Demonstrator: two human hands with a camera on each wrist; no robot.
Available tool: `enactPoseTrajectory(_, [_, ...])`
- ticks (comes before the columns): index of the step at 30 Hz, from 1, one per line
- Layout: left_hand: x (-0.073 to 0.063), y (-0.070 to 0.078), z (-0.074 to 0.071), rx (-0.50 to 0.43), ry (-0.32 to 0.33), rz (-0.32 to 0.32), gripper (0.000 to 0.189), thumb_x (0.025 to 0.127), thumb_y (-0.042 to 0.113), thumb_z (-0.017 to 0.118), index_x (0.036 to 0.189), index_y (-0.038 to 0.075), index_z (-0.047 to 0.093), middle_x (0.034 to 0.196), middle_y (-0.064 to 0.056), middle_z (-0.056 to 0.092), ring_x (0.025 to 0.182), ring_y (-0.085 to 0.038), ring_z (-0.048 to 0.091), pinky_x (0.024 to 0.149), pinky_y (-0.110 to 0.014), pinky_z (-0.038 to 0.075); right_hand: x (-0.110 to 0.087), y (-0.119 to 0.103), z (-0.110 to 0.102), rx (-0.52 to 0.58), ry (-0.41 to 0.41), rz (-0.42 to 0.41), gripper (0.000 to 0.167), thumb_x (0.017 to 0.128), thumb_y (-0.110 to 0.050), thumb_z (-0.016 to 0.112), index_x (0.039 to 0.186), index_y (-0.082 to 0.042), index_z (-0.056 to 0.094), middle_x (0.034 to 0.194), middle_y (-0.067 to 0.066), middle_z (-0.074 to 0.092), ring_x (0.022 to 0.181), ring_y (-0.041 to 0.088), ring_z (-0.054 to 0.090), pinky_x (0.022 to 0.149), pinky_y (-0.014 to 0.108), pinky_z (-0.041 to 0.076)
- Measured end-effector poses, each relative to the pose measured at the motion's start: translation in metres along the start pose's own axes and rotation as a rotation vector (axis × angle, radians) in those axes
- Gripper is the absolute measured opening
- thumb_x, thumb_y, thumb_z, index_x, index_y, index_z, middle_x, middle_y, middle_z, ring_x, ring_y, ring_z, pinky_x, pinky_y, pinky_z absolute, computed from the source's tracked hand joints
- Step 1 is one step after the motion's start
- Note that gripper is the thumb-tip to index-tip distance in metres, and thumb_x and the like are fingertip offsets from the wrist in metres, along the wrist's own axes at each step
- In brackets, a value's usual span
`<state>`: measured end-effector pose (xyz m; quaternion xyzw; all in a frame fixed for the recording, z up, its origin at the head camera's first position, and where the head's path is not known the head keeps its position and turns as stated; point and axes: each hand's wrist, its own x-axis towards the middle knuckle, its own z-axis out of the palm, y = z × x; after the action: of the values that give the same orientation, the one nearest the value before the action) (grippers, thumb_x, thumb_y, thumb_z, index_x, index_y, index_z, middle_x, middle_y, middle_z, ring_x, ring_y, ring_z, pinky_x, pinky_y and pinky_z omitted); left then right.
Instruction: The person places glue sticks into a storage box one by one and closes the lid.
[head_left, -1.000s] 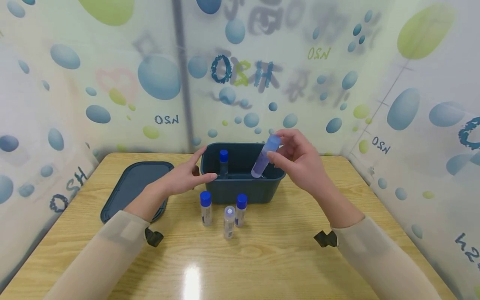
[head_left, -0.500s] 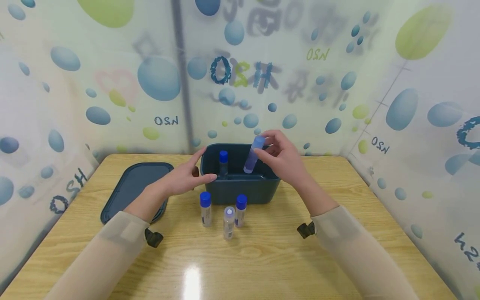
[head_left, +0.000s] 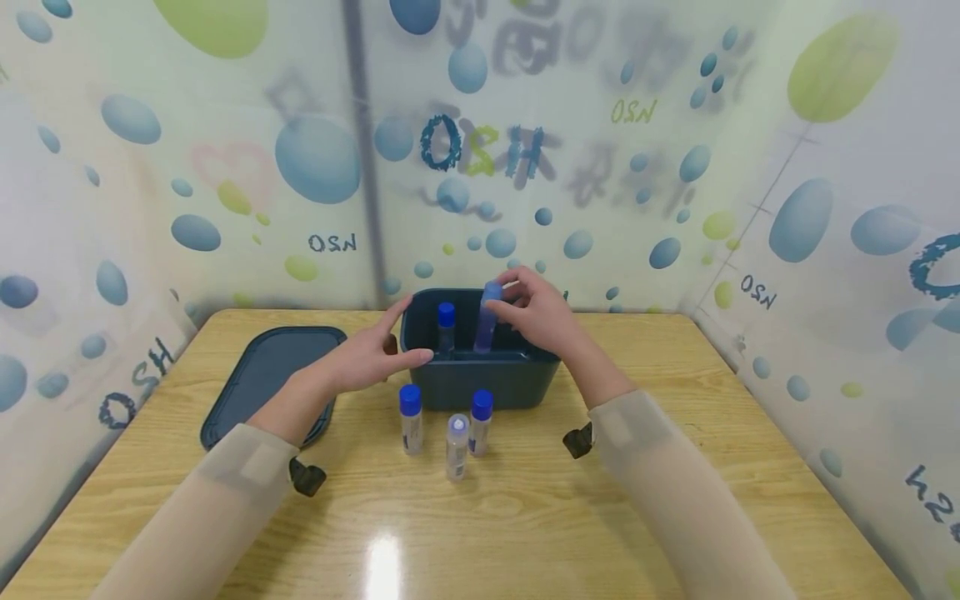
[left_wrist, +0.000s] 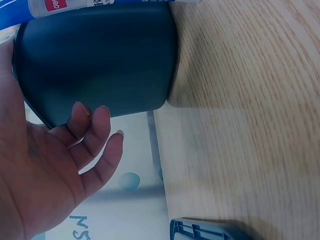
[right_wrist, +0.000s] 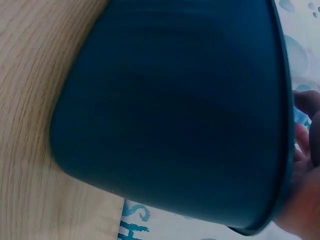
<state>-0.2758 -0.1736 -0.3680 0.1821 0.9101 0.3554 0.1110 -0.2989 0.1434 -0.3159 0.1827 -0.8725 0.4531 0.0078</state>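
A dark teal plastic bin (head_left: 480, 386) stands on the wooden table. My left hand (head_left: 365, 358) is at its left end, thumb along the front rim and index finger stretched to the back rim. In the left wrist view the other fingers (left_wrist: 102, 135) hang loosely bent beside the wall. My right hand (head_left: 542, 315) pinches a blue-capped glue stick (head_left: 486, 327) by its cap, its lower part inside the bin, nearly upright. Another glue stick (head_left: 446, 321) stands in the bin's left part. From the right wrist, the bin's wall (right_wrist: 170, 115) hides most of the hand.
In front of the bin stand two blue-capped glue sticks (head_left: 411, 418) (head_left: 481, 422) and a clear-capped tube (head_left: 457, 447). A dark lid (head_left: 266, 379) lies on the table to the left. Patterned curtain walls (head_left: 465, 200) enclose the back and sides.
My right hand has moved left and slightly down with the glue stick, which has gone from tilted to nearly upright inside the bin. The left hand stays at the rim.
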Motion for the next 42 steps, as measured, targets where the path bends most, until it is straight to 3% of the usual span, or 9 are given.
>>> enactPoseTrajectory(6, [0.001,0.000,0.001,-0.006,-0.001,0.004,0.114,0.099,0.076,0.065,0.177,0.038,-0.009,0.096,-0.019,0.071,0.080,-0.035,0.065,0.069,-0.040,0.052,0.010,0.005,0.004,-0.016,-0.045,0.039,0.035,0.108,-0.034,0.073,0.137,-0.017,0.061,0.130,0.014,0.077,0.108,0.039,0.076,0.088,0.048,0.063])
enactPoseTrajectory(9, [0.001,0.000,0.001,-0.002,-0.002,0.005,0.113,0.099,0.076,0.065,0.177,0.040,-0.009,0.096,-0.019,0.071,0.078,-0.032,0.065,0.069,-0.040,0.052,0.013,0.008,0.005,-0.026,-0.065,0.054,0.036,0.108,-0.034,0.073,0.137,-0.016,0.061,0.128,0.014,0.078,0.111,0.041,0.076,0.087,0.044,0.063])
enactPoseTrajectory(16, [0.001,0.000,0.000,-0.001,-0.002,0.006,0.113,0.099,0.077,0.065,0.176,0.040,-0.009,0.095,-0.019,0.071,0.079,-0.033,0.065,0.069,-0.040,0.052,0.020,0.012,0.006,-0.004,-0.091,0.061,0.036,0.109,-0.029,0.072,0.138,-0.012,0.061,0.130,0.018,0.077,0.115,0.044,0.076,0.099,0.061,0.061])
enactPoseTrajectory(19, [0.001,0.000,0.001,0.000,-0.001,0.005,0.114,0.099,0.077,0.065,0.177,0.038,-0.008,0.095,-0.019,0.071,0.080,-0.035,0.066,0.069,-0.040,0.052,0.023,0.014,0.007,0.007,-0.106,0.064,0.035,0.110,-0.028,0.071,0.139,-0.011,0.061,0.133,0.019,0.077,0.116,0.044,0.076,0.101,0.062,0.060])
enactPoseTrajectory(28, [0.000,-0.001,0.001,0.013,-0.005,-0.007,0.113,0.099,0.078,0.063,0.177,0.040,-0.009,0.096,-0.019,0.071,0.082,-0.038,0.067,0.069,-0.040,0.052,0.026,0.016,0.010,0.004,-0.154,0.087,0.037,0.111,-0.024,0.070,0.144,-0.011,0.062,0.136,0.019,0.076,0.119,0.043,0.075,0.102,0.059,0.060])
enactPoseTrajectory(31, [0.000,-0.001,0.000,0.015,-0.004,-0.006,0.113,0.099,0.078,0.063,0.177,0.040,-0.009,0.096,-0.019,0.071,0.081,-0.038,0.067,0.069,-0.040,0.052,0.027,0.017,0.012,-0.024,-0.165,0.096,0.035,0.111,-0.024,0.069,0.143,-0.012,0.063,0.135,0.017,0.077,0.118,0.042,0.076,0.095,0.050,0.063])
enactPoseTrajectory(35, [0.000,-0.001,0.000,0.013,-0.009,-0.010,0.114,0.098,0.079,0.064,0.177,0.040,-0.009,0.097,-0.019,0.072,0.082,-0.038,0.067,0.069,-0.040,0.052,0.027,0.019,0.015,-0.066,-0.186,0.106,0.032,0.111,-0.022,0.069,0.141,-0.012,0.062,0.134,0.017,0.078,0.116,0.039,0.078,0.091,0.047,0.063])
enactPoseTrajectory(42, [-0.001,-0.002,0.000,0.014,-0.009,-0.010,0.115,0.098,0.079,0.064,0.177,0.038,-0.009,0.098,-0.019,0.072,0.082,-0.038,0.068,0.069,-0.040,0.053,0.030,0.021,0.019,-0.166,-0.207,0.108,0.034,0.113,-0.024,0.066,0.143,-0.011,0.059,0.134,0.016,0.077,0.103,0.029,0.080,0.101,0.046,0.060])
